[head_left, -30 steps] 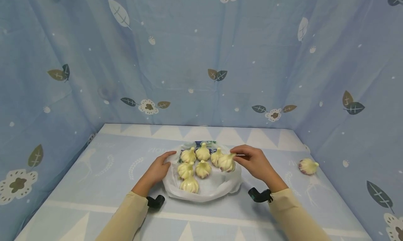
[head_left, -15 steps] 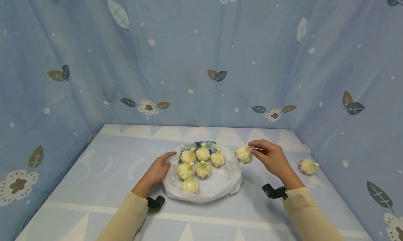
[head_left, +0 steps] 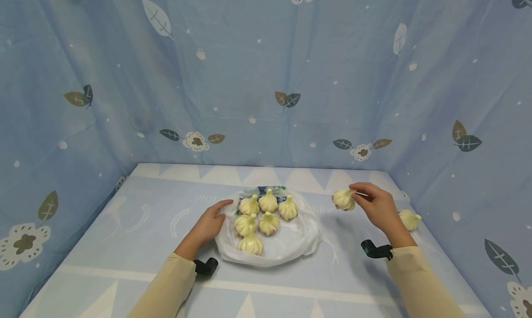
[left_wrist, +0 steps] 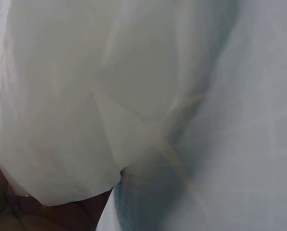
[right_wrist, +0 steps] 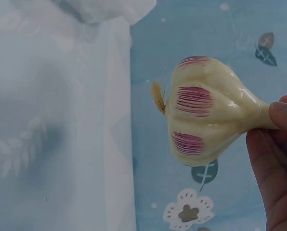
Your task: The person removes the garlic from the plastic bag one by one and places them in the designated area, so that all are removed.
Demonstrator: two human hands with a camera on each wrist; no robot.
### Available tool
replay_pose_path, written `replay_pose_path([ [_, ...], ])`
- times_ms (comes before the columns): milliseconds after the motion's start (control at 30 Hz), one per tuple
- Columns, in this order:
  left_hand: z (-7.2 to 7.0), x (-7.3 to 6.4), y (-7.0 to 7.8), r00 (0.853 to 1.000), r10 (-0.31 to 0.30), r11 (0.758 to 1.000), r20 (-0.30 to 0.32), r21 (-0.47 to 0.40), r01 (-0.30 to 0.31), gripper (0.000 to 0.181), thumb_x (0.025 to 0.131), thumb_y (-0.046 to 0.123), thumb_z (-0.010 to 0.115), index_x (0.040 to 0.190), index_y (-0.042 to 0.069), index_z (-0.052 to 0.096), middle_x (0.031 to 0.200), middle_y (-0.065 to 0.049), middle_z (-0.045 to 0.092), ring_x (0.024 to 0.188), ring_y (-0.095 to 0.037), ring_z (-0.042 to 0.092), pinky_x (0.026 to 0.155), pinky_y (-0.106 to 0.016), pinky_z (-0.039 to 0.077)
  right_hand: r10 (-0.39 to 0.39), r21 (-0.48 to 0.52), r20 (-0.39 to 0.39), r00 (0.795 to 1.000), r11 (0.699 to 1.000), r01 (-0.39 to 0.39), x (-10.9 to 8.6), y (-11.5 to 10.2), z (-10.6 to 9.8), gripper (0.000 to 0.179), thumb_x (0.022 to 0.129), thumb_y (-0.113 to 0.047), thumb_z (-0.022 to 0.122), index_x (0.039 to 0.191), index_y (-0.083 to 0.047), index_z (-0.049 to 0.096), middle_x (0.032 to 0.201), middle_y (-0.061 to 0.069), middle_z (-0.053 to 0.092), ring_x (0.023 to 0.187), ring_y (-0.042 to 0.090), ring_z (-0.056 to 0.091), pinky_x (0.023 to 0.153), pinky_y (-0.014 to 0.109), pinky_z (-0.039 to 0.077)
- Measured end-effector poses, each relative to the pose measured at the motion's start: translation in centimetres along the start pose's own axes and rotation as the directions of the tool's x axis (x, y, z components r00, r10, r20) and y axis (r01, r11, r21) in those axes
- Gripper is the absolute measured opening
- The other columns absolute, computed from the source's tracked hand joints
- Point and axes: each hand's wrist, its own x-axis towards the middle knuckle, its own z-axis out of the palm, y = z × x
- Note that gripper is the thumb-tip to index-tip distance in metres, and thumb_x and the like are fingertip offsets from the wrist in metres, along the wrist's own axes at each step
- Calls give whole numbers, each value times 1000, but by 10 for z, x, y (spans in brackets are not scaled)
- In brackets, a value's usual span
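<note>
My right hand (head_left: 376, 207) pinches a garlic bulb (head_left: 343, 200) by its stem, in the air to the right of a white plastic bag (head_left: 287, 249). In the right wrist view the held bulb shows purple streaks and a small root tuft, with thumb and fingers on the stem. On the bag's left edge my left hand (head_left: 208, 223) grips the plastic. In the left wrist view the bag (left_wrist: 76, 106) covers most of that hand. Several garlic bulbs (head_left: 268, 223) lie inside the spread bag. Another garlic bulb (head_left: 409, 219) rests far right, partly behind my right wrist.
The table (head_left: 137, 244) has a pale blue and white patterned cover. Patterned blue curtains (head_left: 249, 78) enclose it at the back and both sides. A dark wrist camera (head_left: 376, 250) sits below each hand.
My right hand has carried the garlic bulb out from over the bag toward the right. The left hand and the bulbs in the bag stay where they were.
</note>
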Motion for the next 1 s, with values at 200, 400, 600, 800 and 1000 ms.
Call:
replay_pose_path([
  [200,0,-1,-1,1000,6,1000,-3,5,-6,50,100,5,40,148,21,41,158,-16,28,148,-37,20,118,-59,20,115,-60,14,993,992,-114,-2,13,-7,29,95,-14,62,123,-10,65,126,14,62,113,33,62,84,17,55],
  [400,0,-2,0,1000,11,1000,0,-3,-11,50,100,6,40,148,21,40,158,-16,28,148,-37,20,117,-60,21,226,-83,-5,974,971,-225,-4,30,-15,33,97,-18,59,129,-8,61,132,18,59,118,38,59,87,44,54],
  [600,0,-2,1,1000,2,1000,-1,-14,-2,50,100,6,39,148,20,40,158,-16,28,148,-37,20,117,-60,20,305,-97,-27,952,947,-306,-5,47,-22,35,99,-20,55,131,-7,59,134,22,57,120,43,57,88,51,53],
  [800,0,-1,1,1000,-3,1000,-6,-12,3,50,100,5,39,148,20,40,158,-16,30,147,-37,21,117,-59,21,340,-106,-59,938,933,-345,-7,60,-29,32,99,-16,55,129,-6,61,133,22,57,118,42,58,77,33,58],
  [1000,0,0,-1,1000,0,1000,-9,-11,0,50,99,5,40,147,20,41,157,-16,30,147,-37,22,118,-58,20,385,-102,-59,921,915,-390,-11,66,-35,32,98,-14,54,128,-6,62,133,24,57,118,43,58,63,9,45],
])
